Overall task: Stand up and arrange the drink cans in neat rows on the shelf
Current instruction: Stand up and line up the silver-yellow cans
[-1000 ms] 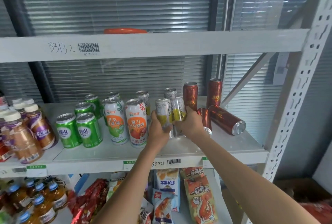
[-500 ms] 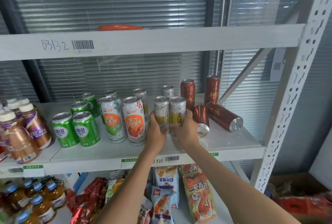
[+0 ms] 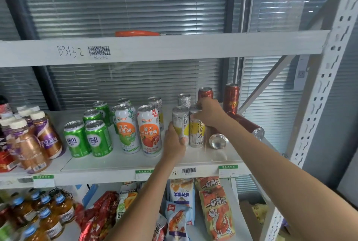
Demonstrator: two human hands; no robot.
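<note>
Since the earlier frame, the right hand [image 3: 210,113] has been lifted off the side of the front silver-and-yellow can and raised to the top of the neighbouring can, while the left hand has stayed on its can.

On the white metal shelf [image 3: 124,161], brown plastic bottles with cream caps [image 3: 41,134] are seen at the far left. Beside them, four short green aluminium cans [image 3: 88,137] are stood upright in two rows. Next, a tall white can with a green grape label [image 3: 126,128] and a tall white can with a red strawberry label [image 3: 149,130] are placed side by side, with more cans behind them.

The left hand [image 3: 174,142] is wrapped around the lower part of a slim silver-and-yellow can [image 3: 180,122], which is held upright on the shelf. Touching it on the right, a second slim silver can with yellow lettering [image 3: 197,132] is stood upright; its rim is pinched from above by the right hand's fingers.

Behind, two tall red cans [image 3: 231,97] are upright. Two further red cans [image 3: 247,124] are lying on their sides near the right end, one with its silver end [image 3: 219,141] turned forward.
</note>
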